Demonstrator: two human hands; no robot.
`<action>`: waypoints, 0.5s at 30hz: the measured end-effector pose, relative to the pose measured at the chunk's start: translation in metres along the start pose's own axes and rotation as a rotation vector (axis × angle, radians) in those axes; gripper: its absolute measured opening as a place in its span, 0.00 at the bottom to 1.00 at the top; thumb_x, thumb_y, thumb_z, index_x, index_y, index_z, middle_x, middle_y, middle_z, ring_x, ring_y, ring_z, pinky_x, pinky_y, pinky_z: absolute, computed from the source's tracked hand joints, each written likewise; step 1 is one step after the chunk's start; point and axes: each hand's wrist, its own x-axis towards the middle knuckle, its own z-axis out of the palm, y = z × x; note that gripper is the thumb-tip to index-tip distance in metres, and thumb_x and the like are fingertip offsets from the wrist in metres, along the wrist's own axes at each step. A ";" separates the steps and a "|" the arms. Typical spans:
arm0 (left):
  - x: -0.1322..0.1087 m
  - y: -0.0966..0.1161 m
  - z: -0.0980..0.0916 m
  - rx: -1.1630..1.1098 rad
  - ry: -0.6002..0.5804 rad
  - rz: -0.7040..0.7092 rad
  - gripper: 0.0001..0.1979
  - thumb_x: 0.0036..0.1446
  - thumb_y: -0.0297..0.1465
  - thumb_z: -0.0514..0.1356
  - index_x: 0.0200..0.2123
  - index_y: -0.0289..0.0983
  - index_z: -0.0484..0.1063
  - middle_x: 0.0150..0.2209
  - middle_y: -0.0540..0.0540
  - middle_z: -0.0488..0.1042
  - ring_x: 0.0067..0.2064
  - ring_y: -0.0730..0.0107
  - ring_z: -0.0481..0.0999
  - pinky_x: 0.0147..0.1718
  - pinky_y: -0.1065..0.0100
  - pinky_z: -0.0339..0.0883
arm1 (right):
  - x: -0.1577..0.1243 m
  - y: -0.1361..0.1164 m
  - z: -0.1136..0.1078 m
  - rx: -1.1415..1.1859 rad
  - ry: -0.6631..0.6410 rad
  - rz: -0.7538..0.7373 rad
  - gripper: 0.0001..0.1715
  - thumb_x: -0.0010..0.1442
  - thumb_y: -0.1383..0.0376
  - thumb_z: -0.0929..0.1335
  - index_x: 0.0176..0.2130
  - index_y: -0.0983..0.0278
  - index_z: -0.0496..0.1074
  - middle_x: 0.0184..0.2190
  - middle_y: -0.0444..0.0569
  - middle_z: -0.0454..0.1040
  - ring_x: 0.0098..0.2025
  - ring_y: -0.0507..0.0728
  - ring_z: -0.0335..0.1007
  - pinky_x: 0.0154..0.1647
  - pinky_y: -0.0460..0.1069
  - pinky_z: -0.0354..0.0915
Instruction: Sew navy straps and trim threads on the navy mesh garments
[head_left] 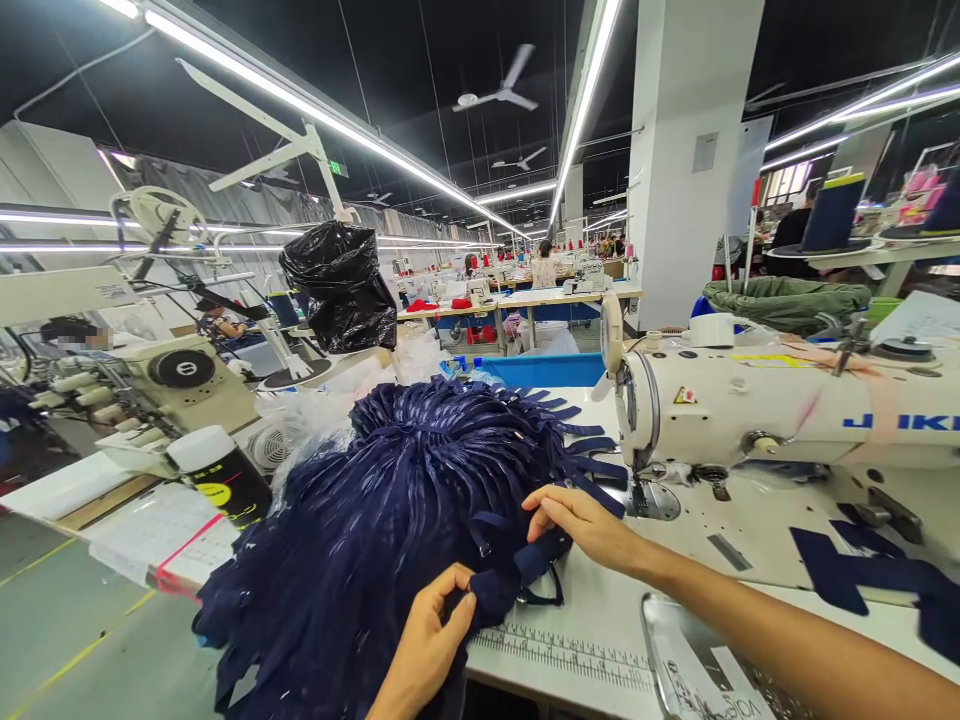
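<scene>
A large bundle of navy fabric pieces [420, 490] with narrow straps is heaped on the sewing table. At its front edge, my left hand [435, 630] pinches one navy fabric piece [495, 592] between thumb and fingers. My right hand [581, 525] is bent over the upper end of the same piece, its fingers curled against the cloth; the fingertips are partly hidden. A thin strap loop [551, 590] with a small metal fitting hangs beside the piece. Just right of the bundle stands the sewing machine [720, 400], its needle and presser foot close to my right hand.
A printed ruler [570, 655] runs along the table's front edge, with a metal tray [697, 660] to its right. More navy fabric [862, 570] lies under the machine arm. A thread cone [221, 475] and a black plastic bag [341, 285] are at the left.
</scene>
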 end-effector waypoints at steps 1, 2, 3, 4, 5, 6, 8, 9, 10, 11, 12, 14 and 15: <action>0.000 -0.001 0.000 0.007 0.001 0.005 0.14 0.51 0.39 0.55 0.22 0.35 0.66 0.24 0.50 0.64 0.28 0.69 0.62 0.31 0.71 0.58 | -0.001 0.000 0.000 0.005 0.003 -0.004 0.18 0.62 0.60 0.53 0.39 0.67 0.66 0.28 0.50 0.75 0.32 0.55 0.69 0.37 0.52 0.63; 0.000 -0.001 0.000 0.011 0.004 0.010 0.13 0.51 0.39 0.56 0.22 0.35 0.66 0.24 0.50 0.65 0.29 0.69 0.63 0.31 0.71 0.58 | -0.001 0.000 0.001 0.010 0.006 -0.008 0.19 0.62 0.60 0.53 0.39 0.67 0.66 0.28 0.50 0.75 0.32 0.55 0.69 0.38 0.52 0.63; -0.001 -0.002 0.000 0.009 0.011 0.015 0.13 0.51 0.39 0.56 0.22 0.35 0.66 0.24 0.50 0.65 0.29 0.69 0.63 0.31 0.71 0.58 | -0.002 0.001 0.001 0.014 0.008 -0.012 0.19 0.63 0.60 0.53 0.39 0.67 0.65 0.28 0.50 0.75 0.33 0.55 0.70 0.38 0.52 0.64; -0.001 -0.003 0.000 0.002 0.015 0.020 0.13 0.51 0.40 0.56 0.22 0.36 0.66 0.24 0.50 0.65 0.29 0.69 0.63 0.31 0.71 0.58 | -0.002 0.001 0.001 0.017 0.010 -0.016 0.19 0.63 0.60 0.52 0.39 0.67 0.65 0.28 0.50 0.75 0.33 0.55 0.70 0.38 0.52 0.64; -0.003 -0.003 0.000 -0.009 0.021 0.024 0.14 0.51 0.40 0.56 0.22 0.36 0.66 0.25 0.49 0.65 0.29 0.68 0.63 0.31 0.71 0.58 | -0.003 0.002 0.001 0.019 0.014 -0.020 0.19 0.63 0.60 0.52 0.38 0.67 0.65 0.29 0.51 0.75 0.33 0.54 0.71 0.38 0.52 0.65; -0.005 -0.003 -0.001 -0.022 0.026 0.026 0.14 0.51 0.40 0.56 0.22 0.36 0.66 0.25 0.49 0.65 0.29 0.68 0.63 0.31 0.71 0.58 | -0.003 0.003 0.001 0.017 0.020 -0.023 0.19 0.63 0.60 0.52 0.38 0.67 0.65 0.31 0.51 0.75 0.34 0.54 0.71 0.38 0.51 0.65; -0.010 -0.003 -0.004 -0.054 0.057 0.012 0.13 0.50 0.40 0.57 0.22 0.36 0.66 0.26 0.48 0.66 0.30 0.66 0.65 0.32 0.70 0.59 | -0.003 0.007 -0.003 -0.007 0.046 -0.029 0.17 0.62 0.61 0.54 0.39 0.67 0.65 0.35 0.53 0.75 0.38 0.55 0.71 0.39 0.51 0.66; -0.014 -0.003 -0.007 -0.075 0.094 -0.002 0.13 0.49 0.41 0.57 0.22 0.36 0.67 0.27 0.48 0.67 0.31 0.66 0.65 0.33 0.70 0.59 | -0.003 0.010 -0.005 -0.032 0.065 -0.031 0.15 0.61 0.62 0.56 0.39 0.67 0.65 0.36 0.53 0.74 0.39 0.55 0.71 0.40 0.51 0.65; -0.017 -0.004 -0.010 -0.101 0.143 -0.020 0.14 0.48 0.41 0.58 0.21 0.36 0.67 0.27 0.48 0.68 0.32 0.65 0.66 0.34 0.70 0.59 | -0.003 0.014 -0.008 -0.065 0.087 -0.033 0.13 0.60 0.63 0.57 0.39 0.66 0.66 0.37 0.53 0.74 0.41 0.56 0.70 0.41 0.52 0.65; -0.021 -0.005 -0.013 -0.128 0.199 -0.036 0.14 0.46 0.42 0.59 0.21 0.36 0.67 0.27 0.47 0.69 0.32 0.65 0.66 0.34 0.70 0.60 | -0.003 0.018 -0.012 -0.103 0.107 -0.033 0.12 0.58 0.64 0.59 0.39 0.66 0.66 0.38 0.52 0.73 0.41 0.57 0.69 0.42 0.53 0.64; -0.025 -0.006 -0.016 -0.156 0.253 -0.046 0.15 0.44 0.42 0.60 0.20 0.36 0.68 0.27 0.47 0.69 0.32 0.64 0.66 0.34 0.70 0.60 | -0.004 0.023 -0.015 -0.143 0.125 -0.034 0.11 0.57 0.65 0.60 0.38 0.65 0.67 0.37 0.52 0.73 0.41 0.57 0.69 0.43 0.53 0.63; -0.031 -0.009 -0.023 -0.200 0.330 -0.050 0.16 0.41 0.44 0.62 0.18 0.36 0.68 0.27 0.46 0.69 0.34 0.62 0.67 0.34 0.70 0.60 | -0.006 0.031 -0.020 -0.213 0.142 -0.037 0.10 0.54 0.67 0.61 0.37 0.65 0.68 0.36 0.52 0.73 0.40 0.58 0.68 0.43 0.55 0.62; -0.034 -0.011 -0.026 -0.214 0.347 -0.050 0.16 0.40 0.44 0.62 0.17 0.36 0.68 0.26 0.46 0.69 0.34 0.61 0.66 0.33 0.70 0.61 | -0.007 0.034 -0.021 -0.241 0.141 -0.041 0.11 0.54 0.68 0.61 0.37 0.65 0.68 0.36 0.52 0.73 0.40 0.59 0.68 0.43 0.55 0.62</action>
